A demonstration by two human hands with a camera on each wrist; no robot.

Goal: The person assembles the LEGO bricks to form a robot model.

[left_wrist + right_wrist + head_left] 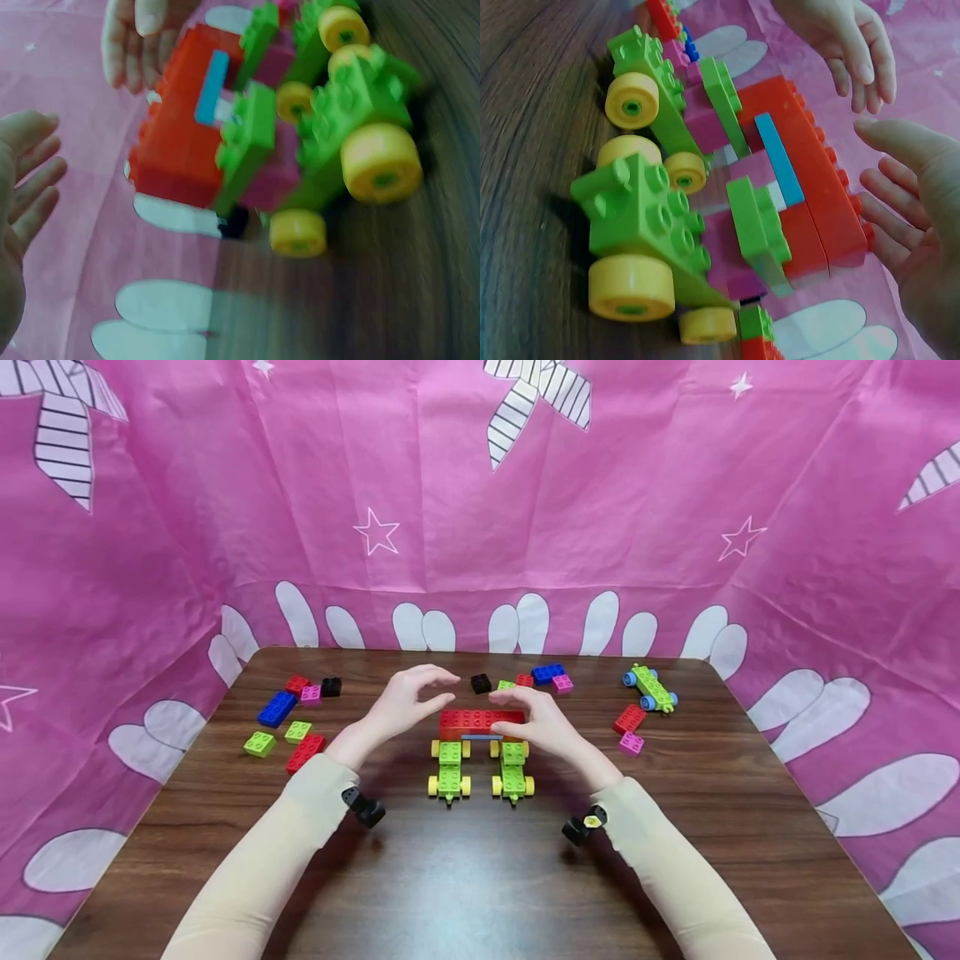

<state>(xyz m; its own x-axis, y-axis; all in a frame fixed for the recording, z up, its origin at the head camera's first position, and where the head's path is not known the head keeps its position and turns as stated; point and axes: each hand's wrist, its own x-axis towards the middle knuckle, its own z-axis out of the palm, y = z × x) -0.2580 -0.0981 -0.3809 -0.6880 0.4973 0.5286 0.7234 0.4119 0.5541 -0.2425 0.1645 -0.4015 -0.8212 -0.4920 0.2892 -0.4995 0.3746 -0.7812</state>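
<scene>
A toy-brick build stands at mid-table. Two green wheeled bases (513,781) with yellow wheels (381,163) carry pink bricks (705,116) and upright-looking green bricks (758,225). Long red bricks (480,723) bridge them on top, with a thin blue piece (778,159) below. To the left of the red bricks hovers my left hand (399,700), fingers relaxed and holding nothing. My right hand (542,720) is at their right end, fingers loosely spread; whether its fingertips touch the red brick I cannot tell.
Loose bricks lie at left, including a blue brick (277,709) and a red brick (306,752). Behind the build are a black brick (481,683) and another blue brick (547,673). A green base with blue wheels (652,688) stands at far right, near a red brick (629,718).
</scene>
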